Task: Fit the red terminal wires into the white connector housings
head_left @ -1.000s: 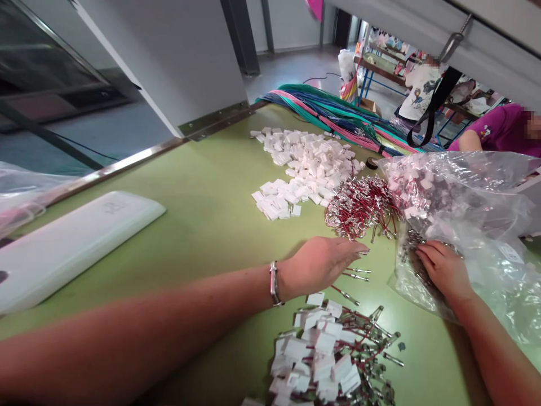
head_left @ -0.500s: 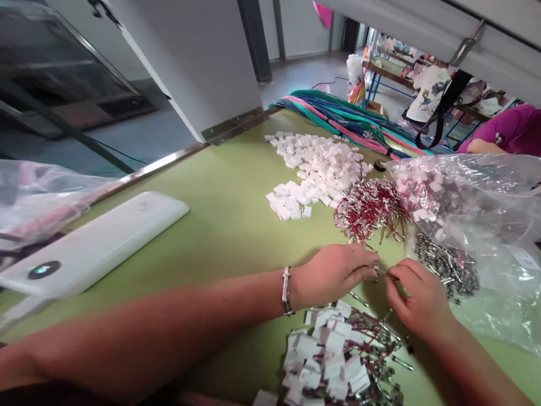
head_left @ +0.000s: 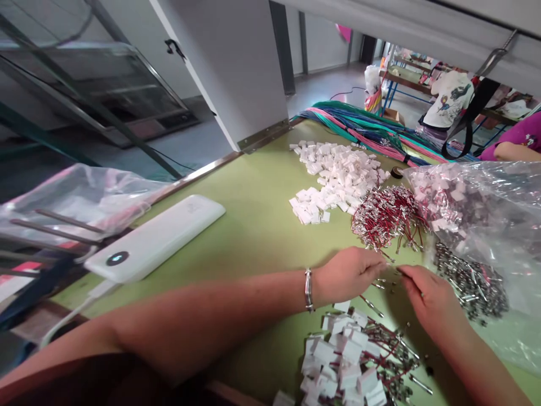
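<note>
Leaving the metal pieces at right, the right hand has met the left hand just near of the red wires, both pinching a small part, too blurred to identify, so fetching seems done.

The bag is glossy plastic, the terminals shiny metal.

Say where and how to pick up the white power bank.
Probably across both long edges, toward the far end, coming from above: the power bank lies flat and is long and narrow, while a cable plug sits at the near end, by the round display.
</note>
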The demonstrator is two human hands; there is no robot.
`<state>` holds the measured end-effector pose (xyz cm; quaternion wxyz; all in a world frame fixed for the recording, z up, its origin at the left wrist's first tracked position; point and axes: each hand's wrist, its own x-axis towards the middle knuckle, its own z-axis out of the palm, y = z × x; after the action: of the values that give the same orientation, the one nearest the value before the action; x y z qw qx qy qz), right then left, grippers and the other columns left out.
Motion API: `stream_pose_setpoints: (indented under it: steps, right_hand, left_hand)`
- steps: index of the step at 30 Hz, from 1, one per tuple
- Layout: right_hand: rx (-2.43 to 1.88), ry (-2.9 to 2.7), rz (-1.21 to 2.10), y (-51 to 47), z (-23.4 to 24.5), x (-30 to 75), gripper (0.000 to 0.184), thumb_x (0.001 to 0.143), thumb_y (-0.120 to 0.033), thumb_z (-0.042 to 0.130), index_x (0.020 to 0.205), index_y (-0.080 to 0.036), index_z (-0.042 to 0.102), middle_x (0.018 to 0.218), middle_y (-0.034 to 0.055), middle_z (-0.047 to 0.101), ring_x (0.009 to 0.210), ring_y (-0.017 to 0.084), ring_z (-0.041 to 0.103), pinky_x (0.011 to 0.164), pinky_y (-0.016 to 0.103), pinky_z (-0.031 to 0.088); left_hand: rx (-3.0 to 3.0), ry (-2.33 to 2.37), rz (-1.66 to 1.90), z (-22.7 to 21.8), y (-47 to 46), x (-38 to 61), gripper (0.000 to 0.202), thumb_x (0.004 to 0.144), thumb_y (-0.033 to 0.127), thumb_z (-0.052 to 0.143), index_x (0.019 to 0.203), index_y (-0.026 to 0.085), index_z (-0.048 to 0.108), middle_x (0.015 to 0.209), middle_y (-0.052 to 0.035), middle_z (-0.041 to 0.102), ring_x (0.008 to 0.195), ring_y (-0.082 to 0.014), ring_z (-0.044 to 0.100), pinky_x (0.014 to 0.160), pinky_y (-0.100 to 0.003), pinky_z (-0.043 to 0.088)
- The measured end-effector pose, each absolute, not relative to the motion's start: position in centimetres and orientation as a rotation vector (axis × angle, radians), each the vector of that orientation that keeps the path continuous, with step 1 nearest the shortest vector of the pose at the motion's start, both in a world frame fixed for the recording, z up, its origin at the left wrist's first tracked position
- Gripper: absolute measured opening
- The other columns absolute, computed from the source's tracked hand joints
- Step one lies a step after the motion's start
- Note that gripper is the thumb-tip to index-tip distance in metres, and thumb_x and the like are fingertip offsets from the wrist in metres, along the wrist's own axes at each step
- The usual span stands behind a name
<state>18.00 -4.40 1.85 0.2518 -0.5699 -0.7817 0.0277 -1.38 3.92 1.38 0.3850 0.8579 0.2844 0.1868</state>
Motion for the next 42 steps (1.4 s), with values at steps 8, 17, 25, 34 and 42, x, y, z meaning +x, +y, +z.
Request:
stream_pose_setpoints:
  steps: [8, 17, 25, 34, 42]
  right_hand:
    - [-1.632, -1.796, 0.363, -4.3, 2.6, 16.2, 0.017, 0.091, -0.031, 0.050, 0.085, -0.022, 0.063, 0.064, -0.0017, 0.066, 0.053, 0.013, 0.058, 0.050, 0.023, 0.045]
    - [-1.628, -1.466, 0.828, -4.8, 1.8, 16.0, 0.028, 0.091, -0.043, 0.050, 0.082, -0.019, 0.063, 0.061, -0.0019, 0.059, 0.043, 0.010, 0.047, 0.041, 0.021, 0.037]
    - [-1.672, -1.515, 0.635, -4.9, 1.8, 15.9, 0.026, 0.089, -0.041, 0.052, 0.079, -0.020, 0.063, 0.057, -0.0028, 0.058, 0.043, 0.010, 0.049, 0.043, 0.022, 0.039]
    - [-1.666, -1.478, 0.747, -5.2, 1.4, 15.9, 0.029, 0.090, -0.044, 0.051, 0.081, -0.019, 0.062, 0.058, -0.0032, 0.057, 0.040, 0.010, 0.049, 0.040, 0.021, 0.040]
    - [-1.668, -1.630, 0.666, -4.6, 2.0, 16.0, 0.026, 0.088, -0.039, 0.050, 0.076, -0.020, 0.062, 0.055, -0.0033, 0.055, 0.048, 0.012, 0.050, 0.047, 0.022, 0.038]
  left_hand:
    - [2.191, 0.693, 0.451, 1.1, 4.0, -1.4, 0.029, 0.097, 0.027, 0.039, 0.087, 0.018, 0.065, 0.075, 0.0008, 0.065, 0.067, -0.0092, 0.056, 0.063, -0.020, 0.044]
    - [2.185, 0.552, 0.483, 1.8, 4.2, -1.8, 0.031, 0.098, 0.025, 0.038, 0.092, 0.017, 0.067, 0.084, -0.0016, 0.069, 0.075, -0.0103, 0.061, 0.069, -0.021, 0.046]
    - [2.245, 0.588, 0.486, 1.7, 3.8, -1.8, 0.034, 0.097, 0.027, 0.035, 0.086, 0.017, 0.066, 0.079, -0.0011, 0.067, 0.068, -0.0103, 0.059, 0.063, -0.021, 0.044]
    - [2.315, 0.614, 0.435, 2.0, 4.1, -1.7, 0.030, 0.096, 0.024, 0.039, 0.087, 0.017, 0.066, 0.079, -0.0003, 0.068, 0.069, -0.0105, 0.059, 0.064, -0.021, 0.043]
    - [2.418, 0.611, 0.409, 1.9, 4.0, -1.8, 0.025, 0.096, 0.022, 0.041, 0.086, 0.018, 0.064, 0.078, 0.0018, 0.067, 0.068, -0.0095, 0.059, 0.061, -0.021, 0.041]
